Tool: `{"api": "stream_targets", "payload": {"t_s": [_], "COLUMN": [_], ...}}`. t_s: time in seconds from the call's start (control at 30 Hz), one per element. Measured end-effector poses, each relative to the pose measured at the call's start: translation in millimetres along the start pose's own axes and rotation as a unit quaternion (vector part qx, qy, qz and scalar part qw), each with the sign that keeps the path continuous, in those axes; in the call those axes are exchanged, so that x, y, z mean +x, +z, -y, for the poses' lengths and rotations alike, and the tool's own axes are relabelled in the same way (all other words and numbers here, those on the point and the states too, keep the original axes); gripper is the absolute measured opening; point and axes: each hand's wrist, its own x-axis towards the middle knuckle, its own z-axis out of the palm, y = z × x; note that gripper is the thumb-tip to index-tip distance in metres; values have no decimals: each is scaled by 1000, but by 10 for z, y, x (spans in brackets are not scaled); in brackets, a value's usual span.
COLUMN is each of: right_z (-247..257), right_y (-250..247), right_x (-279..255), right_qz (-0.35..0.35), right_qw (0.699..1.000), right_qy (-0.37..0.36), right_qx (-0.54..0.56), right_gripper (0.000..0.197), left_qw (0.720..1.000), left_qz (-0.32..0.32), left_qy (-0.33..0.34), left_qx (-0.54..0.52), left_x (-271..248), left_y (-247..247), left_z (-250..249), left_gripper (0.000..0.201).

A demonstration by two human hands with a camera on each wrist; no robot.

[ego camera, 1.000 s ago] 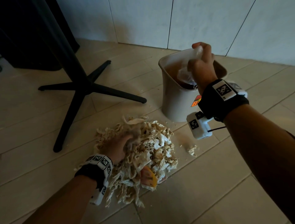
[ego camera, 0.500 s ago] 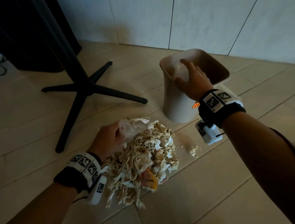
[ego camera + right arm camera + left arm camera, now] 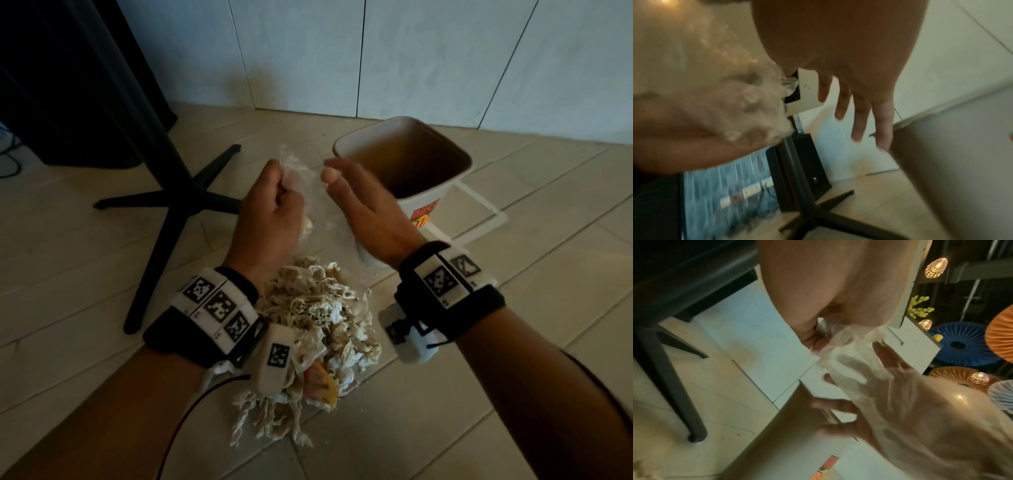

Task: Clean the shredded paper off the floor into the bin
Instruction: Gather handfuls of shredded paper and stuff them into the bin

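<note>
No text can be read; the orange sticker (image 3: 424, 215) on the bin (image 3: 442, 185) is too blurred.

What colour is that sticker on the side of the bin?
Orange and yellow, with dark markings, on the off-white plastic bin; the sticker shows best in the head view.

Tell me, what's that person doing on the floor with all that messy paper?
The person is cleaning up. A big pile of shredded paper lies on the floor below their arms. Their left hand grips a thin clear plastic piece, and the right hand reaches toward it with straight fingers. The bin stands open just beyond the hands, next to a black table base. Most of the paper is not in the bin yet.
</note>
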Motion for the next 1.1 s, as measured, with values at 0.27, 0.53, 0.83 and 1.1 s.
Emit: {"api": "stream_targets", "payload": {"t_s": [0.27, 0.53, 0.83, 1.1], "right_z": [43, -215, -170, -133], "right_y": [257, 164, 249, 117], "right_x": [-235, -149, -223, -219], "right_qz": [63, -45, 22, 69], "right_qw": [832, 820, 831, 902], "right_qy": [239, 323, 291, 207], "right_qx": [497, 470, 473, 371], "right_gripper": [56, 38, 43, 26], "left_qw": [994, 951, 965, 986], "left_qz": [77, 273, 178, 77], "left_qy": [68, 119, 165, 119], "left_qx": [47, 86, 96, 86], "left_x": [-156, -404, -302, -112], "left_y": [337, 232, 245, 284], "left_z": [25, 259, 422, 420], "left_gripper": [10, 31, 27, 35]}}
